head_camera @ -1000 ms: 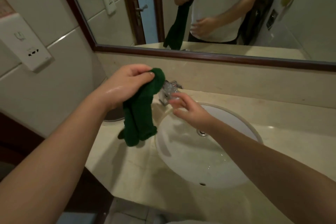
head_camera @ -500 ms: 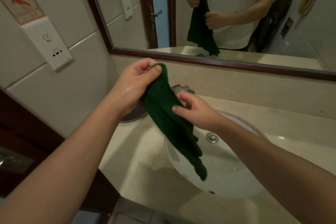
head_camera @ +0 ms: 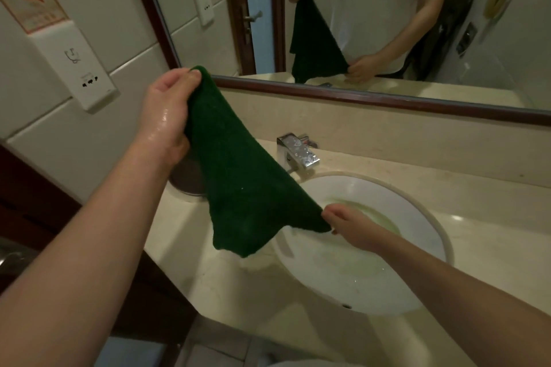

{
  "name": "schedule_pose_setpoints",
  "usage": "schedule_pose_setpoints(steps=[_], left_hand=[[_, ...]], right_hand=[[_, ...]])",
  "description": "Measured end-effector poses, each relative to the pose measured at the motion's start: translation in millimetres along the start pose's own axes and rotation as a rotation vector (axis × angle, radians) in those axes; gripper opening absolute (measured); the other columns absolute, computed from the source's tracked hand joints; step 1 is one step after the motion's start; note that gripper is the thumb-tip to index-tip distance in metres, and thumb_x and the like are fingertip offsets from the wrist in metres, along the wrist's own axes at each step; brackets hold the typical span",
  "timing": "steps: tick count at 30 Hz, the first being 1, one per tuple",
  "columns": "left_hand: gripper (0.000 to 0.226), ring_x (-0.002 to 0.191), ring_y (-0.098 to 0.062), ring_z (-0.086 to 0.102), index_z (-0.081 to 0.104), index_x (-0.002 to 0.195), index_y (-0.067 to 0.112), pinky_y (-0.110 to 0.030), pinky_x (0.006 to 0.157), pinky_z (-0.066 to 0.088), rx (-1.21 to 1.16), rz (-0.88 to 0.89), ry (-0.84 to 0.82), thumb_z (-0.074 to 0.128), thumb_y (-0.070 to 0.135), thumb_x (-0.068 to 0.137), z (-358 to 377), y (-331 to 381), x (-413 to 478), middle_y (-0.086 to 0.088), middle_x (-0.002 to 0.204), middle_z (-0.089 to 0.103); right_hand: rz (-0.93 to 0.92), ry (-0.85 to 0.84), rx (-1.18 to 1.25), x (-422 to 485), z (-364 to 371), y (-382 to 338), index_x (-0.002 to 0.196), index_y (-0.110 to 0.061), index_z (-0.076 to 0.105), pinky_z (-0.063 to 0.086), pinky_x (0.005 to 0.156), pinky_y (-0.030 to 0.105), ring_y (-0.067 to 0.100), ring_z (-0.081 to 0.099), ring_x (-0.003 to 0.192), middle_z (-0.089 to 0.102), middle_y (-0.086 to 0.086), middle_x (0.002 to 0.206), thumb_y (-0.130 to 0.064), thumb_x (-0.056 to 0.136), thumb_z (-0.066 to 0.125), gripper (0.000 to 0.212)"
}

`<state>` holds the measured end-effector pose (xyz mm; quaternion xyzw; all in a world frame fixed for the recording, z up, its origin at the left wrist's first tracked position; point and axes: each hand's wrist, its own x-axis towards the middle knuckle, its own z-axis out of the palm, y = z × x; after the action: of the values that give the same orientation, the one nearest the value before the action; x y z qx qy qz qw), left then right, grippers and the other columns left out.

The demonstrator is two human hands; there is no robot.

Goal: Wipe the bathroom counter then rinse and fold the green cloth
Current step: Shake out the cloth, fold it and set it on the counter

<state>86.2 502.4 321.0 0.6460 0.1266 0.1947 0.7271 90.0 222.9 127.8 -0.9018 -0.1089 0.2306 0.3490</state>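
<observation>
The left hand (head_camera: 167,116) is pinching one corner of the cloth (head_camera: 238,179) high, and the right hand (head_camera: 347,225), low over the sink (head_camera: 429,217), is pinching the opposite corner, likely stretching it flat for folding. Its bottom corner is hanging free between them; open counter (head_camera: 492,211) is lying beyond the right hand.

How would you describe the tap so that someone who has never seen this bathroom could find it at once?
Start at the wide mirror and drop to the beige counter below it. At the back rim of the white sink stands the tap. It is the only shiny, boxy metal thing there, spotted with water drops, just right of the green cloth.
</observation>
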Motion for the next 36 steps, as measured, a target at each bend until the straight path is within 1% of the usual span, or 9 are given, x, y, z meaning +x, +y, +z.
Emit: schedule_pose_setpoints(steps=[2, 4, 8, 12, 15, 21, 25, 31, 36], left_hand=[[0.012, 0.075, -0.013, 0.067, 0.070, 0.079, 0.024, -0.031, 0.074, 0.058, 0.008, -0.019, 0.064, 0.065, 0.023, 0.089, -6.8, -5.9, 1.6, 0.001, 0.077, 0.068], [0.008, 0.081, -0.016, 0.067, 0.070, 0.081, 0.024, -0.032, 0.074, 0.057, 0.057, -0.020, 0.078, 0.067, 0.025, 0.088, -11.0, -13.6, 0.1, 0.000, 0.080, 0.069], [0.006, 0.089, -0.018, 0.067, 0.073, 0.082, 0.028, -0.035, 0.075, 0.054, 0.217, -0.058, -0.065, 0.069, 0.027, 0.086, -1.6, -41.6, -23.7, 0.003, 0.085, 0.071], [0.019, 0.074, -0.012, 0.068, 0.076, 0.076, 0.032, -0.033, 0.067, 0.052, 0.223, -0.037, -0.200, 0.070, 0.016, 0.085, 23.3, -69.1, -57.4, 0.005, 0.074, 0.073], [0.017, 0.067, -0.011, 0.067, 0.072, 0.080, 0.019, -0.029, 0.061, 0.055, 0.166, -0.055, -0.219, 0.065, 0.004, 0.087, 39.6, -75.1, -76.2, -0.002, 0.073, 0.070], [0.012, 0.062, -0.008, 0.064, 0.064, 0.085, 0.003, -0.022, 0.056, 0.054, 0.068, 0.003, -0.255, 0.057, -0.005, 0.088, 54.4, -68.0, -93.5, -0.008, 0.076, 0.063], [0.014, 0.070, -0.015, 0.065, 0.065, 0.083, 0.007, -0.032, 0.065, 0.059, 0.093, 0.059, -0.262, 0.057, -0.004, 0.087, 53.5, -66.0, -98.1, -0.011, 0.080, 0.063], [0.008, 0.077, -0.020, 0.071, 0.069, 0.090, 0.015, -0.045, 0.079, 0.059, 0.175, 0.045, -0.347, 0.066, 0.010, 0.084, 50.0, -61.1, -103.2, 0.000, 0.081, 0.071], [0.013, 0.078, -0.016, 0.071, 0.072, 0.090, 0.017, -0.033, 0.074, 0.059, 0.224, 0.057, -0.316, 0.063, 0.007, 0.088, 43.4, -63.7, -100.9, 0.003, 0.079, 0.073]], right_hand=[[-0.007, 0.007, 0.106, -7.0, -12.2, -11.9, 0.096, -0.005, 0.061, 0.054, 0.062, 0.019, 0.010, 0.063, 0.067, 0.065, 0.011, 0.086, -0.030, 0.102, 0.041, 0.033], [-0.037, 0.013, 0.207, -15.1, -29.8, -30.0, 0.088, -0.007, 0.060, 0.055, 0.060, 0.025, 0.010, 0.061, 0.061, 0.065, 0.008, 0.078, -0.031, 0.100, 0.045, 0.031], [-0.117, -0.079, 0.672, -31.1, -60.8, -80.7, 0.076, -0.012, 0.060, 0.047, 0.047, 0.022, 0.014, 0.059, 0.053, 0.058, 0.002, 0.059, -0.020, 0.098, 0.051, 0.025], [0.014, -0.154, 1.007, -40.7, -69.5, -125.0, 0.073, -0.012, 0.062, 0.051, 0.045, 0.019, 0.012, 0.065, 0.052, 0.063, 0.002, 0.057, -0.024, 0.095, 0.054, 0.026], [0.100, -0.182, 1.211, -43.9, -66.3, -134.0, 0.072, -0.009, 0.059, 0.052, 0.048, 0.017, 0.009, 0.064, 0.052, 0.058, -0.001, 0.049, -0.026, 0.096, 0.053, 0.030], [0.166, -0.101, 1.344, -44.6, -54.4, -131.7, 0.070, -0.010, 0.059, 0.053, 0.047, 0.015, 0.008, 0.059, 0.055, 0.043, -0.002, 0.051, -0.027, 0.098, 0.051, 0.034], [0.202, -0.063, 1.410, -47.3, -52.7, -128.7, 0.086, -0.010, 0.061, 0.049, 0.044, 0.014, 0.004, 0.059, 0.048, 0.049, -0.003, 0.052, -0.030, 0.097, 0.053, 0.024], [0.154, -0.139, 1.338, -54.7, -48.7, -127.0, 0.078, -0.018, 0.055, 0.042, 0.042, 0.013, 0.004, 0.036, 0.048, 0.034, -0.006, 0.054, -0.034, 0.099, 0.047, 0.027], [0.150, -0.093, 1.263, -59.3, -44.4, -126.9, 0.080, -0.018, 0.058, 0.043, 0.046, 0.018, 0.006, 0.055, 0.049, 0.055, -0.007, 0.054, -0.040, 0.095, 0.054, 0.027]])
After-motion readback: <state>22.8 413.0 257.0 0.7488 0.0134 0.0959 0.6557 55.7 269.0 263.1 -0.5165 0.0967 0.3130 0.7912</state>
